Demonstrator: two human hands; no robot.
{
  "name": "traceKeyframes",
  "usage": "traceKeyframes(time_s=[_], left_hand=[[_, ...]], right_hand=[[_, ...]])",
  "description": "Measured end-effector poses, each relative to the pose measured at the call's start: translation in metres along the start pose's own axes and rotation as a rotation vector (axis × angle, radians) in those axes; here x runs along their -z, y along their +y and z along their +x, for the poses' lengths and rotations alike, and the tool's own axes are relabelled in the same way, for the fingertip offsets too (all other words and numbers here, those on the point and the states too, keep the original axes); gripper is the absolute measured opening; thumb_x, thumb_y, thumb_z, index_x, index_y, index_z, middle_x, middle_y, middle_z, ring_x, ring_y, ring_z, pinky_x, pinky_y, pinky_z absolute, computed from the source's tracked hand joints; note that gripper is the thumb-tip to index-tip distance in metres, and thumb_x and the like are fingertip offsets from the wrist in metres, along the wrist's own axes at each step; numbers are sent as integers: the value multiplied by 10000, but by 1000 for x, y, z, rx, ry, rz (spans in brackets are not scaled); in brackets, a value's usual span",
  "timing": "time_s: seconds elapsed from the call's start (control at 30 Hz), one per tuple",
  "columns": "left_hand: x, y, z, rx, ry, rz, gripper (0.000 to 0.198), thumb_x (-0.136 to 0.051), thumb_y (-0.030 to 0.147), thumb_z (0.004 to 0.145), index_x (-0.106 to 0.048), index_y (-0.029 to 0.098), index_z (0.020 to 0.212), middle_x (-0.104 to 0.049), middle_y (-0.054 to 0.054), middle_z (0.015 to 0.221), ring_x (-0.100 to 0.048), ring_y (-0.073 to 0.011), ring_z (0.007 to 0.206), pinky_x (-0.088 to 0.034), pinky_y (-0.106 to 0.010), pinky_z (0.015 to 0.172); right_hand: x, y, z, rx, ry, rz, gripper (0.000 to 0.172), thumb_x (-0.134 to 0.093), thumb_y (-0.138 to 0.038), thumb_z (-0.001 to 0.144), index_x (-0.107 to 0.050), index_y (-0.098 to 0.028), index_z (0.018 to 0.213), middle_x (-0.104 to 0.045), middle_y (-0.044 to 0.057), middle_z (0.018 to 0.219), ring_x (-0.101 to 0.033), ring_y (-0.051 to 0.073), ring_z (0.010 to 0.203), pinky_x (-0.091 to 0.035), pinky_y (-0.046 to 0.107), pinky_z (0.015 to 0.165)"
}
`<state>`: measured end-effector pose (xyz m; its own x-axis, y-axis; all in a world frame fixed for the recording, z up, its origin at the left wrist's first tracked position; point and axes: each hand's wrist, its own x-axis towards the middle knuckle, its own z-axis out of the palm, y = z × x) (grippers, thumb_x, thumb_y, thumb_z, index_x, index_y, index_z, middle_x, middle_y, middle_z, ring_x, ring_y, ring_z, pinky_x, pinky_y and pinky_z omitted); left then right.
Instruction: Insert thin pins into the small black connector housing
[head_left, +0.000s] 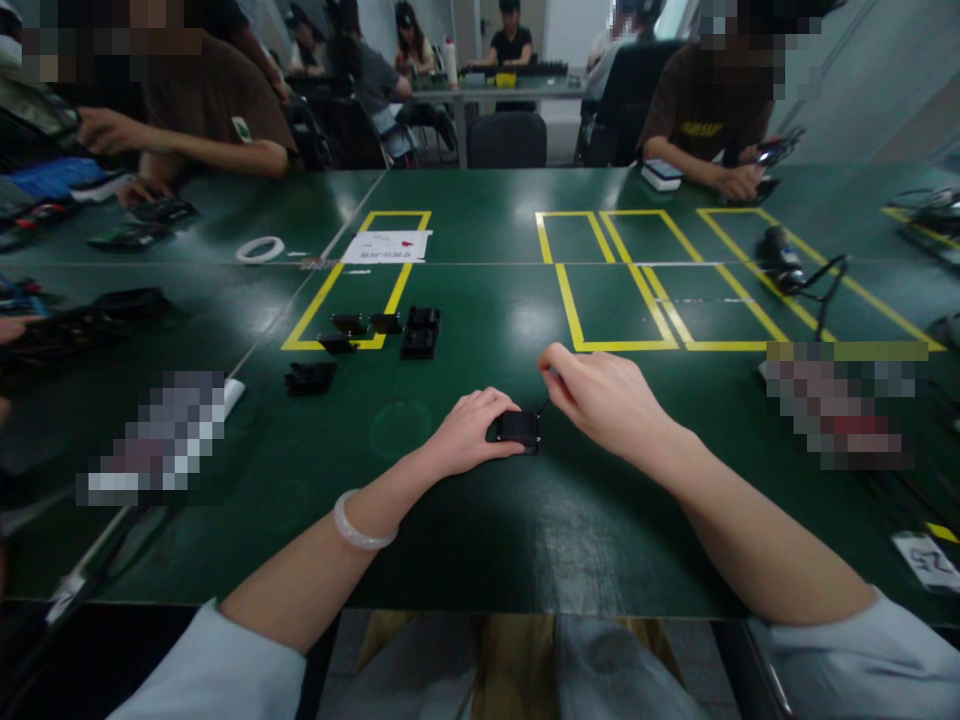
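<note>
My left hand (pixel 476 428), a pale bracelet on its wrist, is closed around a small black block (pixel 520 428) on the green table. Small shiny spots, like screw heads, show at the block's corners. My right hand (pixel 592 385) is pinched just to the right of the block. From its fingers a thin dark rod-like tool (pixel 544 406) slants down to the block's right corner; its upper part is hidden in the hand. Further left lie more black parts: a two-section block (pixel 421 332), several flat plates (pixel 386 323) and an irregular piece (pixel 310 377).
Yellow tape outlines (pixel 571 310) mark the green table (pixel 480 560). A white sheet (pixel 387 247) and a tape roll (pixel 260 249) lie beyond the black parts. Blurred-out devices lie left and right; a black cabled object (pixel 780 260) stands far right. People sit across the table.
</note>
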<state>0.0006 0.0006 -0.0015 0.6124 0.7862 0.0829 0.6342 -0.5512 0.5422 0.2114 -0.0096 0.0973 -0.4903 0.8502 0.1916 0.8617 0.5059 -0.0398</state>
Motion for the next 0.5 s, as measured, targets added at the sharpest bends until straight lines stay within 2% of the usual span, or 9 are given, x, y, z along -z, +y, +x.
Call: traceKeyframes(time_s=[0.13,0.33,0.5], left_hand=[[0,0,0,-2,-4,-1,417,-661,516,827,-589,244,1135,-583,-61,1136,-535,-262,1046,-402,-392,914],[-1,-1,0,-1,4,-9,415,-659,520,825,-588,244,1126,-585,-60,1134,-537,-263,1053,-399,-399,920],[0,0,0,-8,2,-4,415,-663,519,824,-584,241,1121,-586,-59,1139,-535,-263,1061,-398,-394,912]], right_hand=[[-2,0,-1,15,36,10,249,-339,-229,942,-542,-186,1081,-711,31,812,-630,154,673,-286,268,601],[-3,2,0,-13,-5,-32,309,-300,-359,987,-549,-187,1048,-710,44,791,-639,175,680,-274,269,584],[-4,1,0,-20,22,4,303,-322,-274,958,-498,-179,1185,-707,30,770,-637,174,660,-294,266,593]])
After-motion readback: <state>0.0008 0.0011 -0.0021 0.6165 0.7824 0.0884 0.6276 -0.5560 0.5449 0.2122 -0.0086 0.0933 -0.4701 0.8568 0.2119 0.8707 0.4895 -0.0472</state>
